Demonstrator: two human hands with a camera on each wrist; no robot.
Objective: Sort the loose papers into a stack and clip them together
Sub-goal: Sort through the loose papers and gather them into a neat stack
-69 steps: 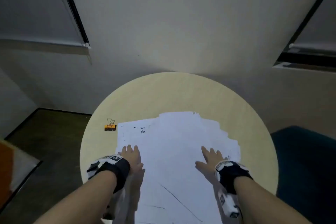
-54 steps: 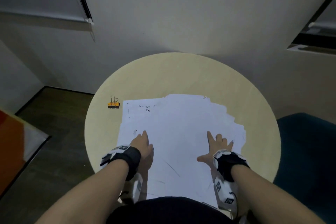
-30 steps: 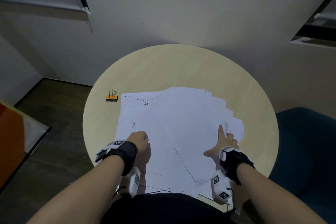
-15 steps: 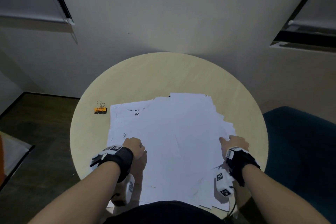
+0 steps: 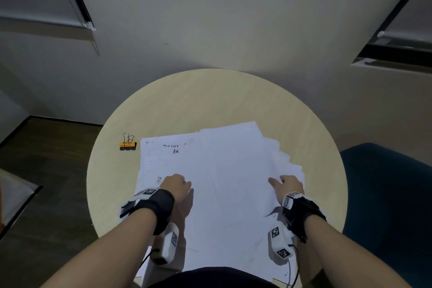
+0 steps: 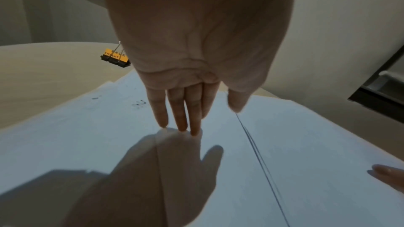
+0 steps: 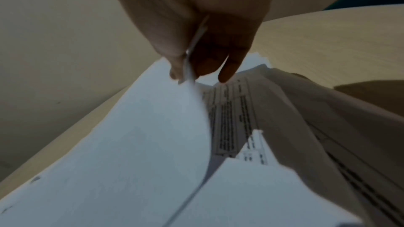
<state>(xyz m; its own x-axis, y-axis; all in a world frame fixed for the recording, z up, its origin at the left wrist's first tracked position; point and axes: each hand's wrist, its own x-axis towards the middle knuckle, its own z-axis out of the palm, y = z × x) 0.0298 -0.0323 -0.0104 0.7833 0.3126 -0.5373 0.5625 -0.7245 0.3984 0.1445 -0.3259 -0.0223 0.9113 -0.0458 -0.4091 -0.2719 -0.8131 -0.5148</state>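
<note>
A spread of loose white papers [image 5: 222, 170] covers the near half of the round wooden table [image 5: 210, 100]. My left hand [image 5: 180, 182] rests on their left part, its straight fingertips [image 6: 181, 125] pressing the top sheet [image 6: 284, 144]. At the spread's right edge, my right hand [image 5: 280, 181] pinches the edge of a sheet between thumb and fingers [image 7: 192, 73] and lifts it. Printed pages [image 7: 231, 118] show underneath it. An orange and black binder clip [image 5: 127, 145] lies on the table left of the papers, also seen in the left wrist view [image 6: 116, 57].
The table stands against a pale wall [image 5: 210, 30]. A dark blue seat [image 5: 385, 194] is close on the right. Dark floor [image 5: 46, 147] lies to the left. The far half of the tabletop is bare wood.
My right hand slid from lying flat on the papers to their right edge and curled onto a sheet. The left hand stayed on the left part, now on its fingertips.
</note>
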